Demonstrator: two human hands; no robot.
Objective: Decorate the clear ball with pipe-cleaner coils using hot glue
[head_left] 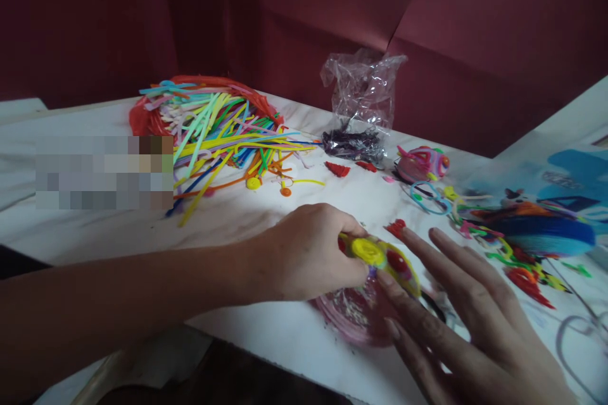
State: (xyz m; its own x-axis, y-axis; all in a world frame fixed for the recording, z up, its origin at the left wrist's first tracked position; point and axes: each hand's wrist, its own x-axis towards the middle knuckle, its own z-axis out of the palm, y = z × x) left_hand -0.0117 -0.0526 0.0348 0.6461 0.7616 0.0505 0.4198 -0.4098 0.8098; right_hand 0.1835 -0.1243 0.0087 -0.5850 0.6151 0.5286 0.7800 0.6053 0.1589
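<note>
Left hand (pixel 308 253) pinched the yellow toy (pixel 380 259) near the table's (pixel 285 329) front edge — right hand (pixel 456 304) lay flat, fingers spread, beside it.

dark red wall (pixel 475 44), white marbled table (pixel 266 215)

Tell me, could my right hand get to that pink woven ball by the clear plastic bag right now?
Probably yes. The right hand rests with flat open fingers on the yellow disc piece, and the tabletop between it and the pink ball holds only small scraps.
</note>
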